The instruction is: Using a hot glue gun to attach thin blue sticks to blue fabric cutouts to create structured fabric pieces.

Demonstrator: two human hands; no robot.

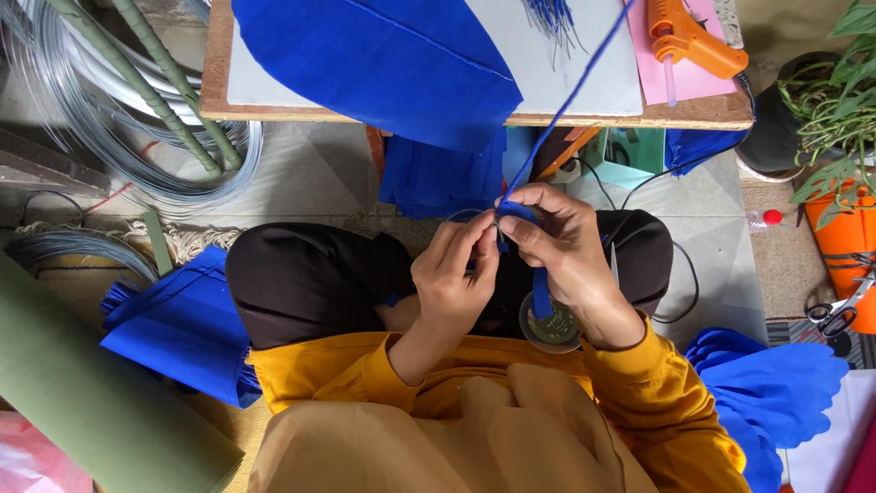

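My left hand (452, 274) and my right hand (558, 239) meet over my lap, fingertips pinched together. Between them is the lower end of a long thin stem wrapped in blue (568, 96), which slants up to the right over the low table. My right hand also holds a narrow blue tape strip (541, 290) that hangs down from the fingers. A roll of tape (550, 327) rests on my lap under the right wrist. I sit cross-legged in dark trousers and a mustard top.
A low wooden table (365, 114) carries a large blue petal sheet (383, 59), a white board and an orange glue gun (691, 38). Coiled wire (109, 110) lies left, blue paper pieces (187, 324) and a green roll (91, 402). Scissors (835, 315), an orange pot and plants stand right.
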